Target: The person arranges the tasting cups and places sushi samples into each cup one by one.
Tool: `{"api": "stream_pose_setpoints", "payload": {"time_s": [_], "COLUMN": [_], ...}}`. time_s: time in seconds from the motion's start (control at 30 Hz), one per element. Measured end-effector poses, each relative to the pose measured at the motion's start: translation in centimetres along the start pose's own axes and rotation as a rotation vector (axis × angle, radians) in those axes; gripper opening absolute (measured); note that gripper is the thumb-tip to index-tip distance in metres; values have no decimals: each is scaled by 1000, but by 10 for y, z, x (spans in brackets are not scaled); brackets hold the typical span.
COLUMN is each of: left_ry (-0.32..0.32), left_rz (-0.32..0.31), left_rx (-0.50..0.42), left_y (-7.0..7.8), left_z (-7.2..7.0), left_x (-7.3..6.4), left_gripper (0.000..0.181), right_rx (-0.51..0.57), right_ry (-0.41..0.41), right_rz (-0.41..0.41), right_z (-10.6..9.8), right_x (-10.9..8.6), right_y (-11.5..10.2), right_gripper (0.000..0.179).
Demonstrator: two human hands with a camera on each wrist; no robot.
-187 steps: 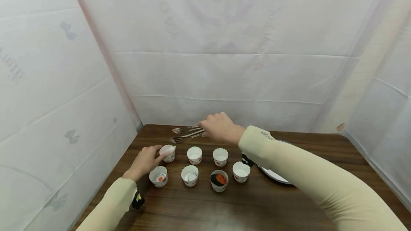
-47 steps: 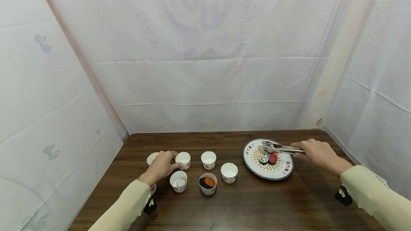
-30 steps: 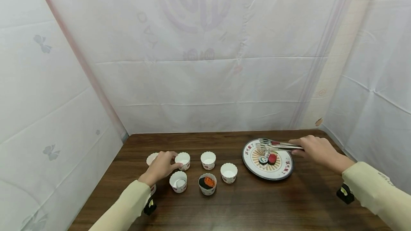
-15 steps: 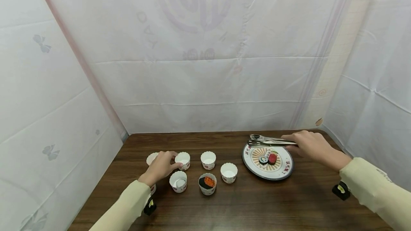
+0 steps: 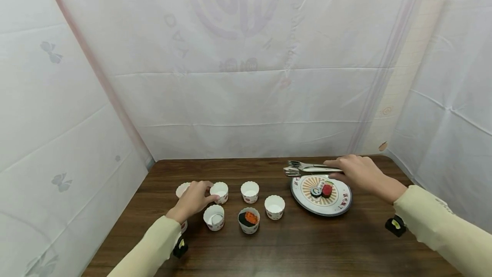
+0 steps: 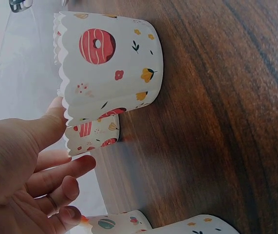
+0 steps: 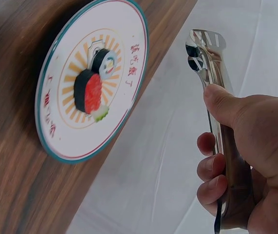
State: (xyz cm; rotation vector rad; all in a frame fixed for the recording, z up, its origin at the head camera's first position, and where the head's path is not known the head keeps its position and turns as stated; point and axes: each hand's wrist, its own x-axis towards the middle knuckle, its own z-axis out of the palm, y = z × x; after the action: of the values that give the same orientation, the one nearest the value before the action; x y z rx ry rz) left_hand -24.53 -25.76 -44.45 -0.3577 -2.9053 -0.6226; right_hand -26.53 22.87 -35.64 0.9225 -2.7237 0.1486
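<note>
My right hand grips metal food tongs over the plate's back left edge. In the right wrist view their tips stand a little apart, and I cannot tell whether anything is between them. On the round plate lie a small sushi roll and a piece of sushi with a red top. My left hand holds a white paper baking cup in the back row by its left rim, thumb and index finger about it. In the left wrist view a nearer cup partly hides that one.
Several more paper cups stand in two rows. A front cup holds black and orange sushi; another has something pale inside. The hand partly hides two cups at left. White cloth hangs behind the wooden table.
The right hand has carried the tongs leftward and back from over the sushi. Since the oldest frame, the left hand has gone from the leftmost back cup to its right-hand neighbour.
</note>
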Motion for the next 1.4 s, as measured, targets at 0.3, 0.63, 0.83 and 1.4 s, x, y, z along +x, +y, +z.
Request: {"api": "stream_pose_setpoints", "payload": {"time_s": [0.3, 0.63, 0.83, 1.4], "left_ry": [3, 14, 19, 5], "left_rz": [-4, -3, 4, 1], "left_rx": [1, 5, 7, 8], "left_y": [1, 3, 4, 8], "left_z": [-2, -2, -1, -1], "left_x": [-1, -1, -1, -2], "left_gripper": [24, 24, 24, 27], "right_rx": [20, 20, 35, 49], "right_ry": [-2, -5, -4, -55], "right_rz": [-49, -97, -134, -206], "right_z": [3, 11, 17, 35], "right_x": [17, 41, 54, 91], "right_y": [-18, -41, -53, -94], "right_gripper": [36, 35, 35, 39]}}
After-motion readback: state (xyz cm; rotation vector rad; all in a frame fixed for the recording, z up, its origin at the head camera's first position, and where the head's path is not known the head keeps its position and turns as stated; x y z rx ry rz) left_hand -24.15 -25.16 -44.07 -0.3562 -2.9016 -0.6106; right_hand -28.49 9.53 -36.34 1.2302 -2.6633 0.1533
